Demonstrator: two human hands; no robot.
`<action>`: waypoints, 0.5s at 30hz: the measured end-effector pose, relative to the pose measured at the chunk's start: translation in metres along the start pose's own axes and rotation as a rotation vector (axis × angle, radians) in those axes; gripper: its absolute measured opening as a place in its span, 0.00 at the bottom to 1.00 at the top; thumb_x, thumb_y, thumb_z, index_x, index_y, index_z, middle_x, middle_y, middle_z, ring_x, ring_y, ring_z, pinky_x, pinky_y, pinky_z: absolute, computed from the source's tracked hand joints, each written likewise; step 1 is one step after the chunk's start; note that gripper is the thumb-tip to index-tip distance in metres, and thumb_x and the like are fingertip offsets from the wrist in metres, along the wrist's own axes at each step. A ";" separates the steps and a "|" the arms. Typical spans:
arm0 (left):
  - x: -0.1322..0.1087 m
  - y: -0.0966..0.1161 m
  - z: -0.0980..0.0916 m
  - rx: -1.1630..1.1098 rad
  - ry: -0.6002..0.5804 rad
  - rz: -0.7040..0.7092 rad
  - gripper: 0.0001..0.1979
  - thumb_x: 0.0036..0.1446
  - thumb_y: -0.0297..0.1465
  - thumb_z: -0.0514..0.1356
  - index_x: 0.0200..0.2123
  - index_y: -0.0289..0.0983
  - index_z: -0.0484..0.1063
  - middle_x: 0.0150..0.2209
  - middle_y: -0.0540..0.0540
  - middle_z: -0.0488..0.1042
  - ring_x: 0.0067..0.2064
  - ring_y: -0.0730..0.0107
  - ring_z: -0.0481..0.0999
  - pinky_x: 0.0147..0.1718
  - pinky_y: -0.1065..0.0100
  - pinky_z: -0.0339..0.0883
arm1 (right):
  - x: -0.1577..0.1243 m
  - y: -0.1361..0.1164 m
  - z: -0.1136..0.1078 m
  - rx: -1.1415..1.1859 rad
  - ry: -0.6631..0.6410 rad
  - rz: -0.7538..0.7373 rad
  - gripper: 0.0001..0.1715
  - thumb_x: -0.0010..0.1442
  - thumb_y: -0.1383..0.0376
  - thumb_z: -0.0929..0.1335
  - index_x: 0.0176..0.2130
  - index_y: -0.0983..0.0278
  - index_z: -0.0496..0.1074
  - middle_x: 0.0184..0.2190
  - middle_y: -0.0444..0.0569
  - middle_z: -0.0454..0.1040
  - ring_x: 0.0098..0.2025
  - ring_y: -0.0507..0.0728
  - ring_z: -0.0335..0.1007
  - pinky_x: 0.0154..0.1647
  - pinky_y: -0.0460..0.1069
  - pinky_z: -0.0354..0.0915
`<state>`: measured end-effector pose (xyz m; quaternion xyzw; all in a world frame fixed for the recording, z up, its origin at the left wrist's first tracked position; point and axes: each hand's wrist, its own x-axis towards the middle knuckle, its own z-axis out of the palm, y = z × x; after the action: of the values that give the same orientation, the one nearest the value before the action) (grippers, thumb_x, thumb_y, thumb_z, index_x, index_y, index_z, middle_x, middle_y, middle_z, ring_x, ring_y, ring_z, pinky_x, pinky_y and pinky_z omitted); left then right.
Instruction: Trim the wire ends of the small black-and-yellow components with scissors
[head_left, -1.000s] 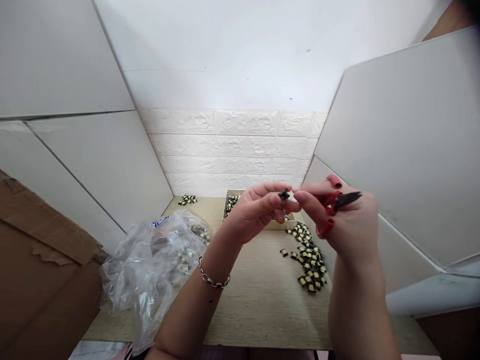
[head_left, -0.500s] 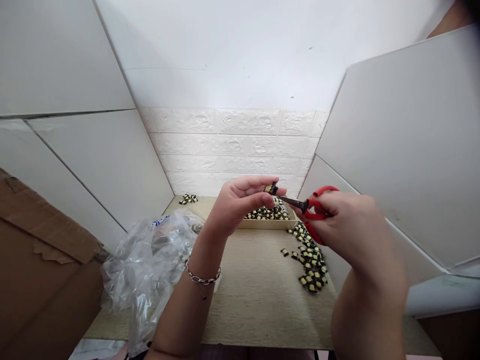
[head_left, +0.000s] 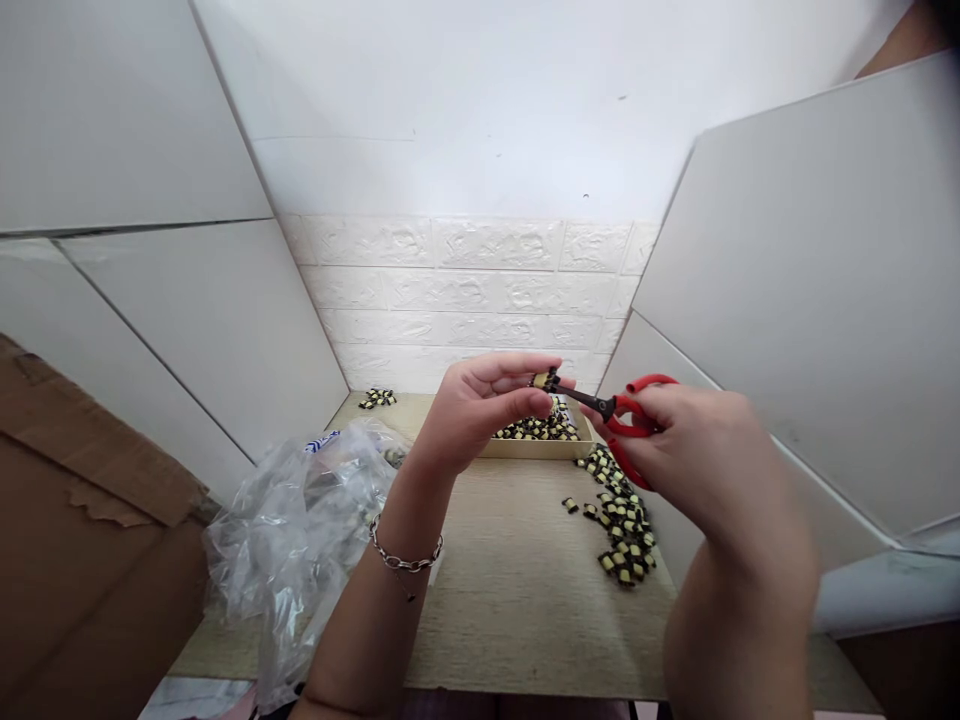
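My left hand (head_left: 491, 400) holds a small yellow-and-black wound part, like a coil or transformer (head_left: 544, 381), between thumb and fingers. Red-handled scissors (head_left: 630, 418) are gripped in my right hand (head_left: 697, 440). Their dark blades point left, and the tips meet the black end of the coil; whether they touch its pins I cannot make out. Behind my hands stands a shallow cream box (head_left: 536, 449) full of the same coils, partly hidden by my left hand. A loose pile of more coils (head_left: 622, 525) lies on the table right of the box.
A crumpled clear plastic bag (head_left: 300, 540) covers the table's left side. Several coils (head_left: 377, 398) sit by the back wall at left. White panels (head_left: 795, 300) stand on both sides, and brown cardboard (head_left: 90, 520) is at far left.
The coil has turned slightly in my left fingers. The scissor tips have shifted a little and now meet its end; the blades look more closed. Both arms stay nearly still.
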<state>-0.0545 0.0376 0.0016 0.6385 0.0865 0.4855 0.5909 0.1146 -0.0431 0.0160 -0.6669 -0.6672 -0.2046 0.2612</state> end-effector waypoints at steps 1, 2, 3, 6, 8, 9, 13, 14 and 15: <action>0.000 0.000 0.000 -0.006 -0.005 0.004 0.12 0.44 0.29 0.64 0.36 0.43 0.75 0.31 0.51 0.78 0.28 0.80 0.75 0.32 0.76 0.70 | 0.000 0.000 0.000 -0.001 0.000 0.003 0.22 0.49 0.56 0.64 0.14 0.65 0.54 0.12 0.40 0.53 0.16 0.46 0.44 0.19 0.44 0.45; 0.000 0.000 0.000 -0.010 -0.007 0.006 0.12 0.44 0.29 0.64 0.36 0.43 0.75 0.31 0.51 0.78 0.28 0.80 0.75 0.32 0.76 0.70 | 0.000 0.000 0.000 0.001 -0.004 0.005 0.22 0.49 0.57 0.64 0.14 0.65 0.54 0.12 0.40 0.54 0.16 0.46 0.44 0.19 0.44 0.45; 0.000 0.000 0.000 -0.011 -0.006 0.005 0.11 0.44 0.29 0.64 0.36 0.43 0.75 0.32 0.51 0.78 0.28 0.80 0.75 0.32 0.76 0.70 | 0.000 0.000 0.000 0.005 -0.010 0.009 0.21 0.49 0.57 0.64 0.14 0.65 0.55 0.13 0.40 0.55 0.16 0.46 0.45 0.20 0.44 0.46; 0.000 0.000 0.000 -0.008 0.002 0.000 0.12 0.44 0.29 0.64 0.36 0.43 0.75 0.33 0.50 0.78 0.28 0.79 0.75 0.31 0.76 0.70 | -0.001 0.000 0.001 0.015 -0.025 0.024 0.19 0.49 0.59 0.64 0.15 0.65 0.56 0.13 0.41 0.57 0.17 0.47 0.47 0.20 0.44 0.46; 0.001 -0.001 0.000 -0.008 0.002 -0.004 0.12 0.44 0.29 0.64 0.36 0.42 0.75 0.33 0.49 0.78 0.28 0.79 0.75 0.31 0.75 0.70 | -0.001 -0.001 0.001 0.010 -0.020 0.021 0.20 0.48 0.58 0.64 0.14 0.65 0.55 0.13 0.40 0.56 0.16 0.47 0.46 0.20 0.44 0.46; 0.001 -0.001 -0.001 -0.009 0.000 -0.004 0.12 0.44 0.29 0.64 0.36 0.42 0.75 0.33 0.49 0.78 0.28 0.79 0.74 0.32 0.75 0.70 | -0.002 -0.001 0.001 0.004 -0.011 0.018 0.21 0.48 0.58 0.64 0.14 0.65 0.54 0.12 0.40 0.55 0.16 0.47 0.44 0.19 0.44 0.45; 0.001 -0.001 -0.001 -0.011 0.002 -0.011 0.12 0.44 0.29 0.65 0.36 0.41 0.75 0.33 0.49 0.78 0.27 0.80 0.74 0.32 0.75 0.69 | -0.001 -0.001 0.001 -0.002 0.012 0.001 0.22 0.49 0.57 0.64 0.14 0.65 0.54 0.12 0.40 0.54 0.16 0.47 0.43 0.19 0.44 0.45; 0.001 -0.002 -0.001 -0.004 0.008 -0.017 0.13 0.44 0.30 0.65 0.37 0.41 0.75 0.34 0.48 0.78 0.28 0.79 0.74 0.32 0.74 0.70 | -0.001 -0.001 0.000 -0.002 0.012 -0.001 0.21 0.49 0.57 0.64 0.14 0.65 0.54 0.12 0.40 0.54 0.16 0.47 0.43 0.19 0.44 0.45; 0.001 -0.002 -0.001 0.003 0.015 -0.022 0.13 0.43 0.30 0.65 0.37 0.41 0.75 0.34 0.48 0.78 0.28 0.79 0.74 0.32 0.74 0.70 | -0.001 -0.001 0.000 -0.002 0.011 -0.003 0.21 0.49 0.57 0.64 0.14 0.65 0.55 0.13 0.40 0.54 0.16 0.47 0.43 0.19 0.44 0.45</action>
<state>-0.0535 0.0394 0.0009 0.6347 0.0986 0.4837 0.5946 0.1131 -0.0437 0.0152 -0.6650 -0.6664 -0.2094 0.2641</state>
